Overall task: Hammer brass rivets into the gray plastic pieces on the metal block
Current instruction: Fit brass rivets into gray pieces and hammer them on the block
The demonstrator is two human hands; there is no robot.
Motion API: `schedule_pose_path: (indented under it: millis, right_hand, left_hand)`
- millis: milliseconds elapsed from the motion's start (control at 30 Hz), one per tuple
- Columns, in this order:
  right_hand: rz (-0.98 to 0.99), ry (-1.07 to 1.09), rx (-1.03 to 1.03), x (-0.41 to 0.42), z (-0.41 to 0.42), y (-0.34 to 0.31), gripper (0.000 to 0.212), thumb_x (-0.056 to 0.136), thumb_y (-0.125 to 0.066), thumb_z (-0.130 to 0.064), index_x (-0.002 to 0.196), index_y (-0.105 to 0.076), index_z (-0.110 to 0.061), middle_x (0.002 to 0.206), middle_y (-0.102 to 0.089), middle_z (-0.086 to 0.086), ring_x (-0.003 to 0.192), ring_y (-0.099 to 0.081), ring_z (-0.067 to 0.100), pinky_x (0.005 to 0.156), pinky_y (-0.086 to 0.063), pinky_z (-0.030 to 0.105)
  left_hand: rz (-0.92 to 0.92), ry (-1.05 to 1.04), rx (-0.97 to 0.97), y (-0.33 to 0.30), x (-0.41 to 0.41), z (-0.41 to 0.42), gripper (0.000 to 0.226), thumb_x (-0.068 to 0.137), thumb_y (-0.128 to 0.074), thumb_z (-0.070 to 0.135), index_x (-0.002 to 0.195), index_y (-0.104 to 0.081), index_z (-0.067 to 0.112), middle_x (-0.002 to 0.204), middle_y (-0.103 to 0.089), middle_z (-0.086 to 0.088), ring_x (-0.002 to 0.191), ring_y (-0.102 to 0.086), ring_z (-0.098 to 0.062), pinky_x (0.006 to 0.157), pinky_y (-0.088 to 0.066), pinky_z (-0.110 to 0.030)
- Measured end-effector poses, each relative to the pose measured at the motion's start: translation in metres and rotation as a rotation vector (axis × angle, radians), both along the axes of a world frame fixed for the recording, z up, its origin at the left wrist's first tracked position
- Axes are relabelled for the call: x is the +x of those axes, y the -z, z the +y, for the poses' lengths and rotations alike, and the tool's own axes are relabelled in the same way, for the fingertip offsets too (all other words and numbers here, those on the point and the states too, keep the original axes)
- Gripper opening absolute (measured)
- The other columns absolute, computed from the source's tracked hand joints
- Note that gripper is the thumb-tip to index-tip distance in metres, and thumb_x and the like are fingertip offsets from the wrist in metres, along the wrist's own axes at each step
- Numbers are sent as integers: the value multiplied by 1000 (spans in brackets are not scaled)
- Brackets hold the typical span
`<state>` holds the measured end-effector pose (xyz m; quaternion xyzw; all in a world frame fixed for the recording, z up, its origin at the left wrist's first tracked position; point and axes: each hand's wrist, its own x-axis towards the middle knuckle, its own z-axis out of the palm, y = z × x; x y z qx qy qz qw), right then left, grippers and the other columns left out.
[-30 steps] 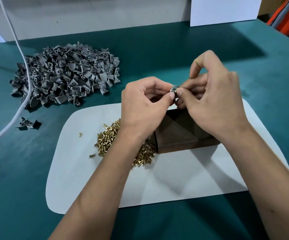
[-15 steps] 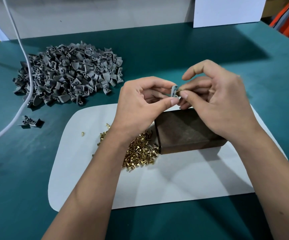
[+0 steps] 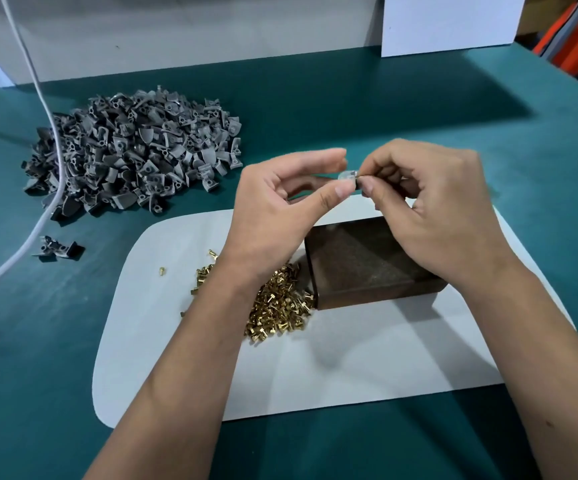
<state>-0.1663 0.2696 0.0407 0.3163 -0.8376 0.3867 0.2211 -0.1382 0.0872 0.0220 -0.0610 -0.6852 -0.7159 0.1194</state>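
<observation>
— Both hands have drifted a little toward the right of the frame since half a second ago; the plastic piece (image 3: 347, 176) between them now blurs pale.

— Who holds it?

— The left hand (image 3: 280, 209) pinches it between thumb and forefinger. The right hand (image 3: 429, 202) has its thumb and forefinger closed on a small rivet (image 3: 359, 174), lying roughly left to right with its tip at the piece.

— Where is that?

— Mid-frame, above the dark metal block (image 3: 367, 261). Beside the block, a heap of brass rivets (image 3: 280, 306) lies on a white mat (image 3: 367, 358).

— And around it?

— A green table (image 3: 349, 109), a pile of gray pieces (image 3: 135, 150) upper left, a white cable (image 3: 38, 98) crossing them.
</observation>
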Motion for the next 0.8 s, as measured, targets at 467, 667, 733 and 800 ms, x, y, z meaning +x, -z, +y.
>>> schedule_pose_path:
  millis: [467, 667, 733, 800]
  right_hand:
    - [-87, 13, 0, -2, -4, 1, 8, 92, -66, -13, 89, -73, -13, 73, -66, -11, 66, -64, 8, 68, -54, 36]
    - [-67, 44, -29, 0, -3, -1, 8, 90, -69, -15, 85, -75, -14, 71, -71, -8, 67, -69, 11, 67, -56, 37]
    - [-84, 47, -21, 0, -4, -1, 8, 88, -69, -17, 84, -76, -14, 71, -72, -7, 67, -70, 12, 67, -57, 39]
    - [-106, 41, -15, 1, -5, -2, 9, 88, -69, -16, 84, -77, -14, 72, -73, -6, 67, -70, 13, 68, -57, 40]
  left_hand:
    - [-21, 16, 96, 4, -2, 6, 31, 86, -69, -15, 116, -69, -6, 97, -75, -20, 92, -73, -28, 85, -62, -33]
    - [-49, 52, 158, 3, -1, 7, 27, 86, -71, -12, 112, -71, -6, 93, -77, -15, 90, -75, -27, 80, -60, -28]
    - [-71, 50, 170, 3, -1, 5, 25, 83, -73, -12, 107, -72, -4, 88, -78, -10, 85, -76, -25, 78, -60, -27]
    - [-79, 43, 173, 4, -1, 4, 22, 82, -74, -12, 102, -73, -3, 85, -79, -10, 82, -77, -25, 77, -61, -27]
